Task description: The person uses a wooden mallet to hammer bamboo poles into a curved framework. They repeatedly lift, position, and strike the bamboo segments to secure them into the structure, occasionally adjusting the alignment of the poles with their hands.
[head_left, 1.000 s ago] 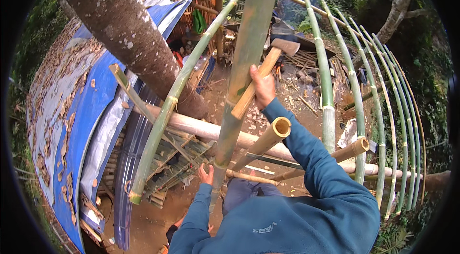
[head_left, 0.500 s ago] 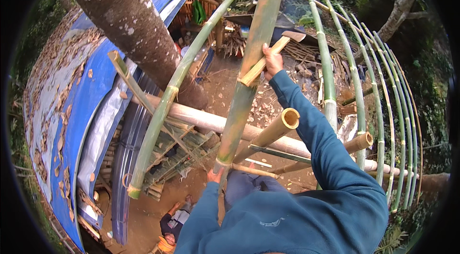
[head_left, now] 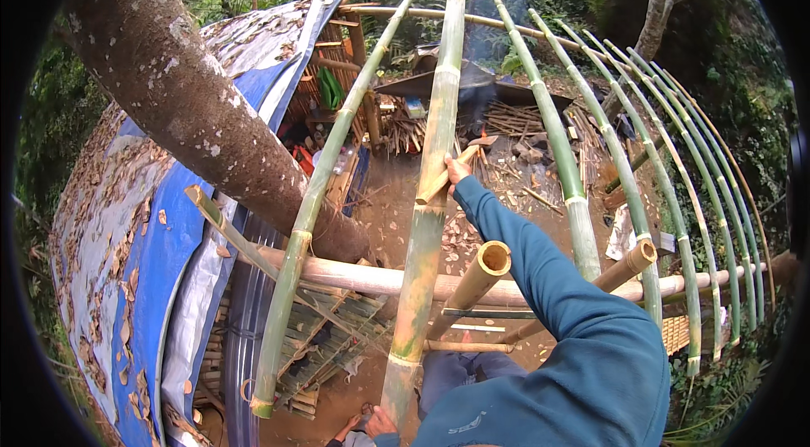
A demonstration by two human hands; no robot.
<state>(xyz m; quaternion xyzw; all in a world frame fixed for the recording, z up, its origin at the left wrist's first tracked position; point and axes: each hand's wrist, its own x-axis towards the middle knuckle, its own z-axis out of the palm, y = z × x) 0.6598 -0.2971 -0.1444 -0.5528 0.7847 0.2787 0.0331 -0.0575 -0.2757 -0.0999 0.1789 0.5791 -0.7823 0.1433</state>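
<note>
A thick green bamboo pole (head_left: 426, 261) slants forward and away in front of me, across a horizontal bamboo beam (head_left: 371, 277). Low in the head view, my left hand (head_left: 381, 422) closes on the pole near its lower end. My right hand (head_left: 458, 170), farther up, grips a hatchet by its pale wooden handle (head_left: 434, 187), which lies against the pole. The hatchet's head (head_left: 483, 142) sticks out to the right of the pole. An upright bamboo post (head_left: 494, 260) with an open cut end stands just right of the pole.
Several bamboo poles (head_left: 578, 228) line the right side; another (head_left: 297, 266) is at left. A tree trunk (head_left: 228, 122) leans beside a blue tarp roof (head_left: 181, 219) strewn with leaves. Smoke rises near stacked firewood (head_left: 515, 120). Part of another person (head_left: 350, 426) shows below.
The view has tilted up, showing more forest. Pole and beam sit lower in the picture. Both hands keep their holds; the hatchet stays against the pole.
</note>
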